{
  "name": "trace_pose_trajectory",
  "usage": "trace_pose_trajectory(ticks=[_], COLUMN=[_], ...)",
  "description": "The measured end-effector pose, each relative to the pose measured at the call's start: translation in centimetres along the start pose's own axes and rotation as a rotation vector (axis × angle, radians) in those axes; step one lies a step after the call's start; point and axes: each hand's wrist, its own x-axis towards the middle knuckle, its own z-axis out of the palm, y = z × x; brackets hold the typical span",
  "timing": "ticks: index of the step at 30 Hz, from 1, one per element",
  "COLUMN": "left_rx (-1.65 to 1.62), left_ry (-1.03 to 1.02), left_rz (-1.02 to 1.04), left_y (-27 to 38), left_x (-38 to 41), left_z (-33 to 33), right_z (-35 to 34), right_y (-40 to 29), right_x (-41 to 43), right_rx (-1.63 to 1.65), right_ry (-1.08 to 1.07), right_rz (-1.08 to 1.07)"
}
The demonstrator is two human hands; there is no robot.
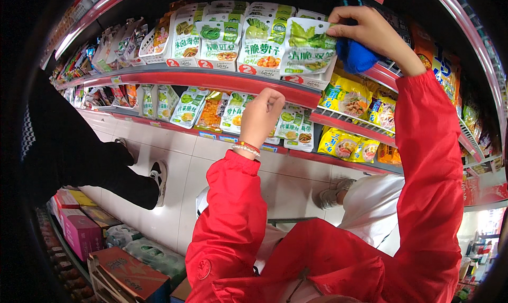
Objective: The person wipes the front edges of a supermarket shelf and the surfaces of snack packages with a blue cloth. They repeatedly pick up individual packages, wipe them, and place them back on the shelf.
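My right hand [357,23] pinches the top right corner of a white and green snack pouch [307,47] at the front of the upper shelf. A blue cloth [357,56] bunches below the same hand, against the palm side. Left of that pouch stand similar pouches in white display boxes, among them a radish pouch [260,45] and a green bean pouch [219,41]. My left hand [262,114] hangs before the red shelf edge [206,82], fingers curled with nothing visible in them. More pouches [189,107] lie on the lower shelf behind it.
Yellow noodle packets [349,96] fill wire-edged shelves on the right. At the left stands a person in black trousers [107,160], a shoe [158,180] on the tiled floor. Cardboard boxes [129,271] and wrapped bottles [156,257] are stacked at the lower left.
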Motion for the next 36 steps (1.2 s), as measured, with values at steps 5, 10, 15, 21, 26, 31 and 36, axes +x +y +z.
trace_pose_trajectory(ticks=[5,10,15,21,26,31,36], left_rx=[0.187,0.46,0.622,0.681,0.727,0.743,0.763], left_ry=[-0.279,-0.499,-0.514,-0.563,-0.609,-0.58,-0.586], left_rz=[0.003,-0.11,-0.012,-0.028,-0.055,-0.016,-0.022], left_y=[-0.9,-0.5,-1.4,-1.9,-1.7,-2.4,-2.6], left_x=[-0.7,-1.4,-2.0,-2.5,-2.3,-2.4,-2.4], left_z=[0.6,0.4,0.4,0.2,0.3,0.4,0.6], right_z=[0.6,1.0,1.8,3.0,4.9,5.5,5.6], right_y=[4.7,8.5,9.1,5.8,6.9,6.3,5.4], right_x=[3.2,4.9,6.7,8.1,8.8,8.4,8.2], right_rx=[-0.009,-0.126,-0.436,-0.646,-0.975,-0.894,-0.865], right_ry=[-0.138,-0.231,-0.383,-0.304,-0.162,-0.147,-0.158], right_rz=[0.119,0.159,0.201,0.426,0.425,0.431,0.478])
